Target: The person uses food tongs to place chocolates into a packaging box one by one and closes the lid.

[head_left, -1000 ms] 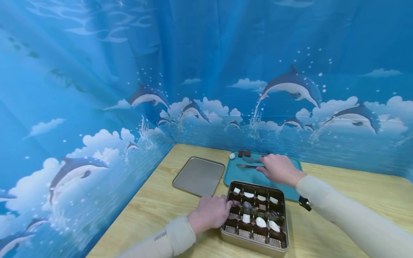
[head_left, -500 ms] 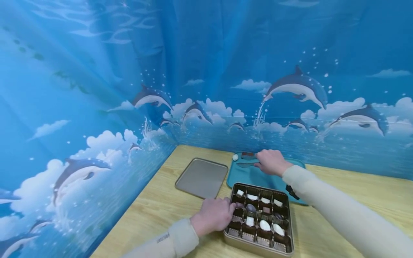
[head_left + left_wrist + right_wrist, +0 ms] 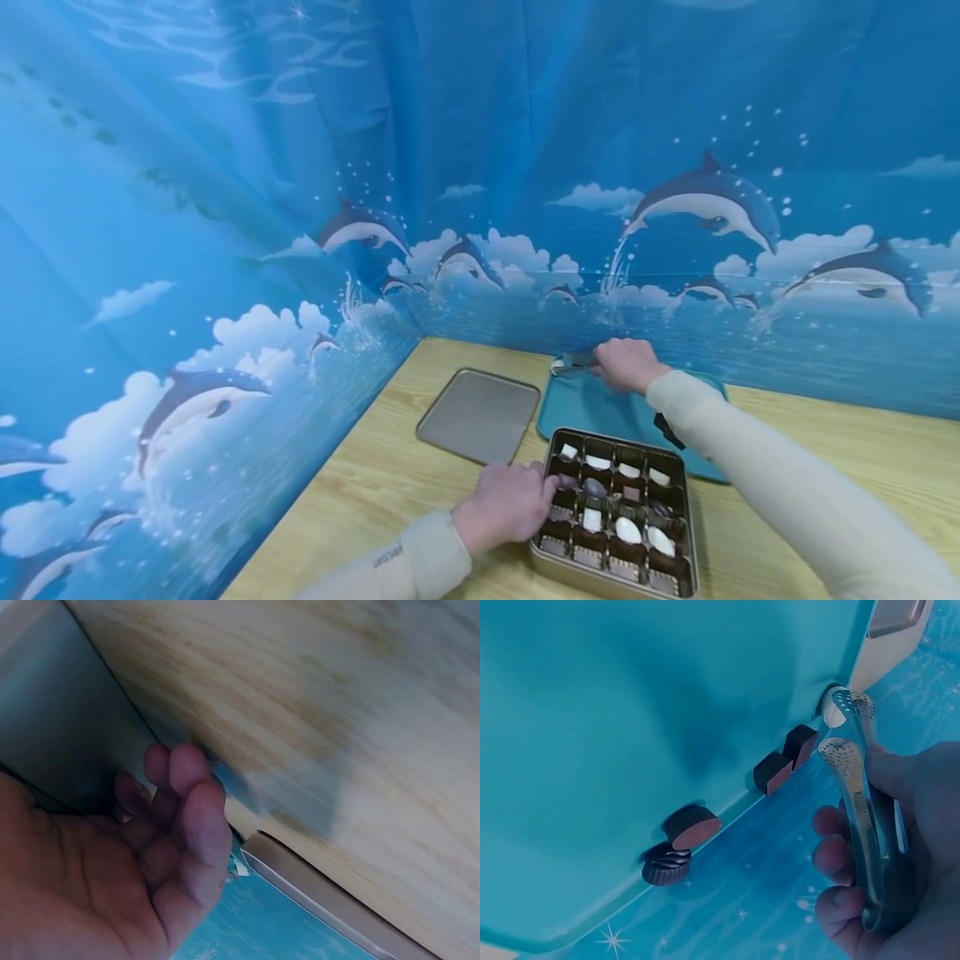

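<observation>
My right hand (image 3: 628,364) grips metal tongs (image 3: 864,832) with perforated tips over the far left corner of the turquoise tray (image 3: 592,408). The tong tips are spread apart, one of them overlapping a white rounded chocolate (image 3: 832,707) in the right wrist view. Two dark square chocolates (image 3: 772,772) and two fluted dark ones (image 3: 694,827) line the tray's edge. At the left side of a metal tin (image 3: 570,572), my left hand (image 3: 506,504) holds the rim, fingers curled against its wall. White and brown chocolates sit in several of the tin's compartments; its front row shows only liners.
A flat metal lid (image 3: 480,417) lies left of the tray, behind the left hand. The wooden table (image 3: 360,492) meets a blue dolphin-print curtain (image 3: 480,167) at the left and back.
My right hand has carried the tongs left and away along the tray, from near the dark squares to the white chocolate. The left hand stays on the tin; the head view shifts slightly.
</observation>
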Motion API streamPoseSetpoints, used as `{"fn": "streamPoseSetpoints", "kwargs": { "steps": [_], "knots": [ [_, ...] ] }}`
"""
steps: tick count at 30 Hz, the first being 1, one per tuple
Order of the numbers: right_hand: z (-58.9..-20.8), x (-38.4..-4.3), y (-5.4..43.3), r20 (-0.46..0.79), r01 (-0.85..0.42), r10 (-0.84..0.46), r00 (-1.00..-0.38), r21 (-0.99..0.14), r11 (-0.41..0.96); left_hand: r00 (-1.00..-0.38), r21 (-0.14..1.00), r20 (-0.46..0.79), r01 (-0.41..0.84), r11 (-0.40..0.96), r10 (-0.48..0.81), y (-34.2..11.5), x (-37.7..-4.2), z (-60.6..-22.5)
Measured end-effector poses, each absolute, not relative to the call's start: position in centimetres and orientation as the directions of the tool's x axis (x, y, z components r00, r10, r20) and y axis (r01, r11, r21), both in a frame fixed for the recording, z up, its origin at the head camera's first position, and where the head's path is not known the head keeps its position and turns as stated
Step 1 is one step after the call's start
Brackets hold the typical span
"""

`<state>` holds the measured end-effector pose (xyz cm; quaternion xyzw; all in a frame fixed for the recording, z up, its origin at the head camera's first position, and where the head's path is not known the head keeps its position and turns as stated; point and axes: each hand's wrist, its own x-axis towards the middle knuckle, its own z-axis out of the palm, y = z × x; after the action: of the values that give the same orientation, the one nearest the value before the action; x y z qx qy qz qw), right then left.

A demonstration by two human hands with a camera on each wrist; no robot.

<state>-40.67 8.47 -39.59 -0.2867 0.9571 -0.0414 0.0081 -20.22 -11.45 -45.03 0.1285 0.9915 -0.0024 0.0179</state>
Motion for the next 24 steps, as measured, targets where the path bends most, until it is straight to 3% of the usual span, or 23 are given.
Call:
{"fn": "streamPoseSetpoints", "kwargs": {
  "steps": [24],
  "knots": [
    [-39.71,-40.94,8.07,-0.048,-0.540,-0.545,-0.837,-0.086,0.837,-0.963,-0.042,-0.004,0.270,0.962,0.270,-11.37,-20.12,-45.06]
  ]
}}
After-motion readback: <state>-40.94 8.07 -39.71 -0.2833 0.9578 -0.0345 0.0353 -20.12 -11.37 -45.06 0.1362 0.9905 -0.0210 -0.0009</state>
